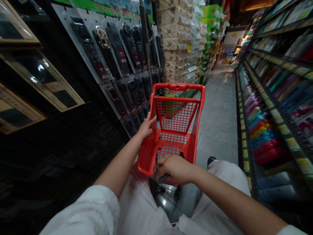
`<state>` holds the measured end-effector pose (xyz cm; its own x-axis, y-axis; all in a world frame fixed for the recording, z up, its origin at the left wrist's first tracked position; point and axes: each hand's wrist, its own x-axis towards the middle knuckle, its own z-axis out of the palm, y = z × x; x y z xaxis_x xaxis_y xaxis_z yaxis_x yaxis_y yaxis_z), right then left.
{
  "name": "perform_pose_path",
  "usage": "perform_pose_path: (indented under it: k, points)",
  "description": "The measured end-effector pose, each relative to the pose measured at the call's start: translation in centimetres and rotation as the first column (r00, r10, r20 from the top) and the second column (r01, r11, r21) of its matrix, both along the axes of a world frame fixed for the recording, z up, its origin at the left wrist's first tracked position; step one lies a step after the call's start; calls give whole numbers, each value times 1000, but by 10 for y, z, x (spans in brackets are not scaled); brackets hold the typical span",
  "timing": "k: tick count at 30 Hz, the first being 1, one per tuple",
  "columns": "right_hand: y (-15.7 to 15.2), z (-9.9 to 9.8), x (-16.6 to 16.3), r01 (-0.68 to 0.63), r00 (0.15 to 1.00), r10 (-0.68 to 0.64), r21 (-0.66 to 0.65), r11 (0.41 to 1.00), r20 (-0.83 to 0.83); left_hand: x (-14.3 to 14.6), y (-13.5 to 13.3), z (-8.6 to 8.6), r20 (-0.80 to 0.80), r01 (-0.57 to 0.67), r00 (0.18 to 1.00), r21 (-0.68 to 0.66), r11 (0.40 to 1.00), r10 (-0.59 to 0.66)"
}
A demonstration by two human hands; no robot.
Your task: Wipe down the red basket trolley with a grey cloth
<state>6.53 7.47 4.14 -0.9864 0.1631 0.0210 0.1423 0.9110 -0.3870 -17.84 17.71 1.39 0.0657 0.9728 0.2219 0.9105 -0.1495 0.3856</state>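
A red plastic rolling shopping basket [144, 168] with grid walls stands in front of me, nothing lying inside it. Its raised red bar is at the far end. My right hand [174, 168] is wrapped round a dark grey handle [161, 178] at the near rim. At the basket's left side, my left hand [147, 126] has its fingers apart, with the fingertips against or just beside the side wall; firm contact is hard to make out. A thin metal pole [148, 62] with a dark grip rises behind the basket's far left corner.
Packaged belts [114, 49] hang on a display panel at left, near framed boxes [58, 88]. Stacked cartons [174, 49] stand behind. A tiled aisle [215, 101] runs ahead along shelves of folded, colourful goods [266, 140] on the right.
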Motion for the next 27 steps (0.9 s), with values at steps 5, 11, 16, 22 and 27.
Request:
perform_pose_path:
  k: [5, 11, 16, 22, 27]
  points:
    - [1, 13, 20, -117, 984, 116, 2, 993, 136, -17, -2, 5, 4, 65, 998, -33, 997, -65]
    - [41, 38, 52, 57, 975, -73, 82, 995, 210, -25, 12, 12, -100, 106, 988, -78, 991, -114]
    - [55, 29, 43, 131, 978, -134, 33, 991, 159, 4, 4, 18, -337, -30, 941, -41, 999, 14]
    - [48, 9, 63, 174, 985, -175, 161, 972, -7, 75, -79, -6, -45, -39, 998, -92, 995, 35]
    - [112, 1, 97, 562, 827, -543, 227, 796, -144, 124, -124, -21, 202, 18, 979, -212, 977, 26]
